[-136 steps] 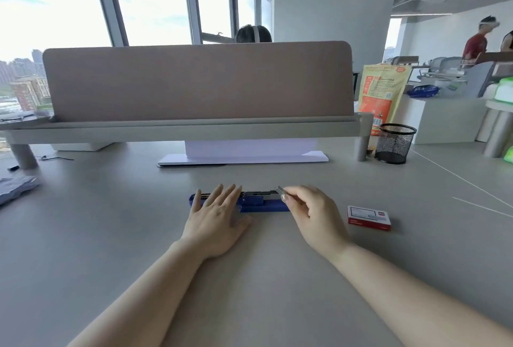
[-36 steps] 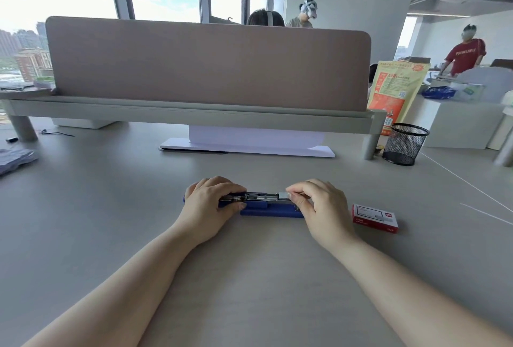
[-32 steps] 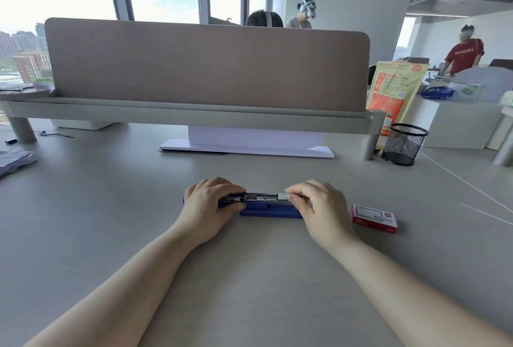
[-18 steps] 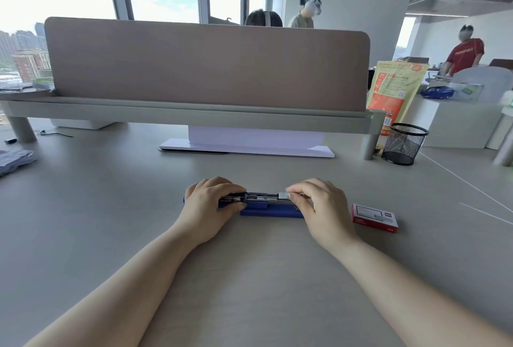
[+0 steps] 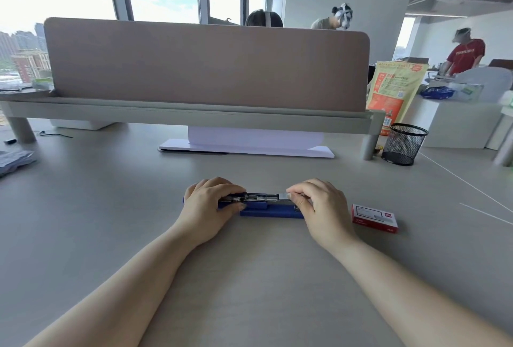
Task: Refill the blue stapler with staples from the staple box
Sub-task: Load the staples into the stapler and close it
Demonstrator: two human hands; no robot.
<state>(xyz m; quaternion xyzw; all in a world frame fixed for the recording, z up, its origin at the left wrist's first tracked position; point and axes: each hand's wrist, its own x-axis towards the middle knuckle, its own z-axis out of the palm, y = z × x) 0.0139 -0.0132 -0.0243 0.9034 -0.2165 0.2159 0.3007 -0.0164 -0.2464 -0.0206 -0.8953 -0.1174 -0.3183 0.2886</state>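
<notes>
The blue stapler (image 5: 270, 211) lies flat and opened out on the grey desk, its metal staple channel facing up between my hands. My left hand (image 5: 211, 208) is curled over the stapler's left end and grips it. My right hand (image 5: 319, 205) pinches a small silver strip of staples (image 5: 283, 196) at the right end of the channel. The red and white staple box (image 5: 374, 217) lies flat on the desk just right of my right hand, apart from it.
A beige divider panel (image 5: 205, 63) on a grey shelf crosses the desk behind the stapler. A white stand base (image 5: 247, 146) sits under it. A black mesh pen cup (image 5: 404, 148) stands at the back right. Three people are behind the divider and far right.
My left hand went from lying flat on the stapler to gripping its left end. Over the last second both hands stay put at the staple channel.
</notes>
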